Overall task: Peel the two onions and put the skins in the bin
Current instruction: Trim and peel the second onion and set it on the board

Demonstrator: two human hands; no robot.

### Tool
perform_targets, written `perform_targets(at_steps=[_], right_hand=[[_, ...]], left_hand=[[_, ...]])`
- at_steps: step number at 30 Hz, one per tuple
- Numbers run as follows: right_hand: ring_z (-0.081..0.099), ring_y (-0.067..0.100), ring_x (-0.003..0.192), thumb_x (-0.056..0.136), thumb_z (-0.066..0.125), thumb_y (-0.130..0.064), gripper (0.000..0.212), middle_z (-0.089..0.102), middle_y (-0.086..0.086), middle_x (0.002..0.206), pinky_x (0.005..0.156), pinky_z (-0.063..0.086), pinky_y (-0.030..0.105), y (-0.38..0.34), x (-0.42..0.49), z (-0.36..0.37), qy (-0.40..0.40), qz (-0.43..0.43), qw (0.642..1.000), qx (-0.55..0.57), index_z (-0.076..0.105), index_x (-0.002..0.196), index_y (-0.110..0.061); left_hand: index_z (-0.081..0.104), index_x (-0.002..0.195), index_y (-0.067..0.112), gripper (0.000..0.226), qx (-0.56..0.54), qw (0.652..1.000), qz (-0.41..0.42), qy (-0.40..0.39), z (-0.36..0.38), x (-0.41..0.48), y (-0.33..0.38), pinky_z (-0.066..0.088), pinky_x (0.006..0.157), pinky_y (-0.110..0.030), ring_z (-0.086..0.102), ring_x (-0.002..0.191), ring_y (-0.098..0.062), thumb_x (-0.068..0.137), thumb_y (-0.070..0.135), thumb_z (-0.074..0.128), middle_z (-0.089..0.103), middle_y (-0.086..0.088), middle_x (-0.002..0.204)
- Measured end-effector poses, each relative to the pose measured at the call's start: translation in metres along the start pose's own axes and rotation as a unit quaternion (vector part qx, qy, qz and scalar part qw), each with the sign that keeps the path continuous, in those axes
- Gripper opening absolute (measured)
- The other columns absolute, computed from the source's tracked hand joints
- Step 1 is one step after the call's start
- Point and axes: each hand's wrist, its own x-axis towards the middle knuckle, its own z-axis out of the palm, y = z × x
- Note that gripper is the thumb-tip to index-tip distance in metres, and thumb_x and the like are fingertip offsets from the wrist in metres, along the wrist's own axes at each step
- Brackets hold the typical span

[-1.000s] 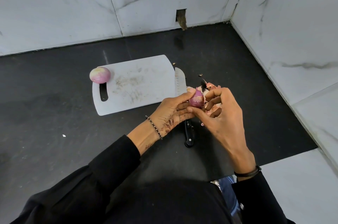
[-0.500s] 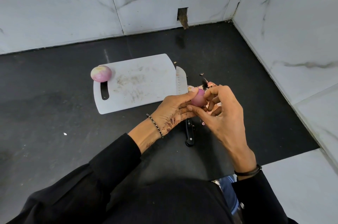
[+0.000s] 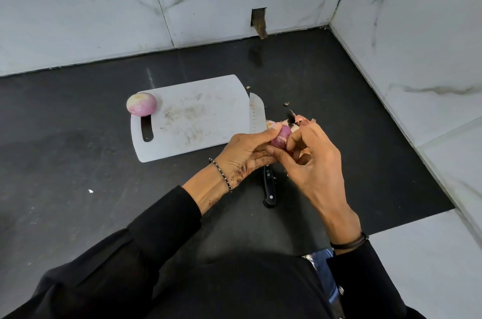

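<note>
**Onions: one on the board, one in hand**

- Peeled onion [image 3: 141, 104]: rests on the far left corner of the cutting board [image 3: 198, 120], just above its handle slot, long axis running left to right.
- Second onion [image 3: 281, 139]: raised above the bench [image 3: 78, 149], gripped by curled fingers of the left hand [image 3: 245, 154]. The right hand [image 3: 313, 162] pinches it. Axis hidden by the fingers.
- Skins [image 3: 300, 120]: heaped just behind the hands.
- Knife [image 3: 257, 115]: beside the board, tip pointing away.
</note>
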Motion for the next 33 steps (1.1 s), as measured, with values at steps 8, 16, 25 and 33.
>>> perform_targets(at_steps=[8,16,25,33], right_hand=[[0.06,0.014,0.074,0.073,0.09,-0.037,0.044,0.061,-0.011,0.093,0.062,0.051,0.019,0.0,0.003,-0.01,-0.005,0.068,0.997,0.025,0.059,0.098,-0.019],[0.066,0.012,0.086,0.093,0.076,-0.021,0.01,0.068,-0.011,0.098,0.065,0.046,0.013,0.001,0.002,-0.024,-0.024,0.007,1.0,-0.001,0.077,0.101,-0.016],[0.059,0.01,0.083,0.098,0.066,-0.023,0.004,0.059,-0.011,0.096,0.067,0.053,0.038,0.01,-0.004,-0.01,-0.047,-0.01,0.997,-0.066,0.066,0.099,-0.018],[0.059,0.01,0.091,0.1,0.062,-0.018,0.001,0.059,-0.012,0.099,0.075,0.053,0.039,0.011,-0.01,-0.014,-0.091,0.011,0.996,-0.019,0.062,0.102,-0.018]], left_hand=[[0.061,0.123,-0.001,0.045,-0.024,1.0,-0.012,0.0,0.004,0.0,-0.002,0.061,0.074,-0.029,0.071,0.087,-0.022,0.088,0.027,0.069,0.072,-0.022,0.105],[0.062,0.123,0.0,0.042,-0.031,0.999,-0.018,-0.002,0.0,0.003,0.001,0.059,0.086,-0.037,0.071,0.099,-0.031,0.09,0.025,0.068,0.072,-0.023,0.107],[0.057,0.128,-0.001,0.054,-0.019,0.999,-0.009,0.036,-0.001,0.006,-0.005,0.06,0.082,-0.037,0.073,0.093,-0.03,0.086,0.029,0.074,0.073,-0.023,0.102],[0.061,0.122,-0.002,0.051,-0.039,0.997,-0.029,0.057,0.006,0.009,-0.013,0.062,0.068,-0.032,0.074,0.077,-0.023,0.085,0.031,0.074,0.075,-0.016,0.083]])
